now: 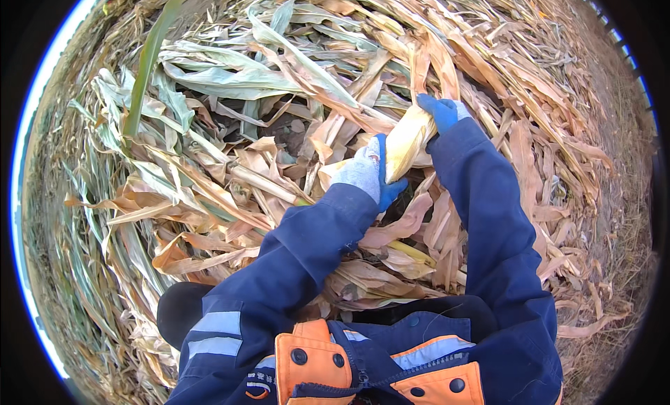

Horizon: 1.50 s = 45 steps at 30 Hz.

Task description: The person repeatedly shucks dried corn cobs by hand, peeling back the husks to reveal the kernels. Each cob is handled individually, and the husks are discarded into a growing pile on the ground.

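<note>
A corn ear in its pale yellow husk lies slanted between my two gloved hands. My left hand, in a grey glove with a blue coated palm, grips its lower left side, thumb and fingers around it. At the upper right end, my right hand in a similar glove is closed on the husk, its fingertips partly hidden. Dry tan husk leaves extend upward just beyond the right hand. Whether any kernels are bare cannot be seen.
Dry corn stalks and pale green leaves lie in a thick layer all around. One upright green leaf stands at the upper left. Bare soil shows in a gap. Dry grass covers the ground at the far right.
</note>
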### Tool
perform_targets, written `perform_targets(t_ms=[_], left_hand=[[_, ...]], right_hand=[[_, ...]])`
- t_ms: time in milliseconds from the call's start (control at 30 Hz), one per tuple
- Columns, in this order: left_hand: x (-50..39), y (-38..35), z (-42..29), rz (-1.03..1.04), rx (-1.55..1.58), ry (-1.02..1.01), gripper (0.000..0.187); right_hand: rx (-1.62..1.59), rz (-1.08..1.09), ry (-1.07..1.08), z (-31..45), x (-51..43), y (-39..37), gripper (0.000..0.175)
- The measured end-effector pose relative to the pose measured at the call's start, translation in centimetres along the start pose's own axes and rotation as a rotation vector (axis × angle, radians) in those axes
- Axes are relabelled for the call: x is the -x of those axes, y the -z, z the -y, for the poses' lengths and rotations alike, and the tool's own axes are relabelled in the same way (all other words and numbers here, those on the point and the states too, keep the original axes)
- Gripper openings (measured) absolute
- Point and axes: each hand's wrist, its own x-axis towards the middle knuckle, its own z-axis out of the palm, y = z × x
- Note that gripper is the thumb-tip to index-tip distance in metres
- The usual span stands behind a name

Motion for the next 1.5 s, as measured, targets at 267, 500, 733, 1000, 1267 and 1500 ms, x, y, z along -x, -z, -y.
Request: perform_targets(t_ms=[267, 500, 733, 1000, 1267, 1500], left_hand=[[-1.6, 0.9, 0.8, 0.162, 0.028, -0.156, 0.084], [-6.1, 4.4, 1.7, 0.110, 0.765, 0.070, 0.112], [-11.7, 2.5, -4.3, 0.193, 0.447, -0.163, 0.059], [-9.7, -1.1, 0.5, 0.042, 0.298, 0.050, 0.042], [0.4, 3.2, 5.2, 0.129, -0.260, 0.147, 0.053], [2.2, 1.9, 4.2, 0.462, -0.393, 0.097, 0.084]], right_hand=[[0.741, -0.023, 1.054, -4.0, 2.9, -2.3, 0.024], [0.432, 0.969, 0.580, -6.3, 11.9, -5.7, 0.025], [0.611, 1.190, 0.680, -12.9, 14.4, -6.9, 0.028], [-0.716, 0.259, 0.227, -7.4, 8.6, -1.7, 0.027], [-0.629, 0.060, 0.265, -7.5, 3.6, -1.8, 0.032], [-0.807, 0.053, 0.006, -9.6, 6.1, -5.5, 0.028]])
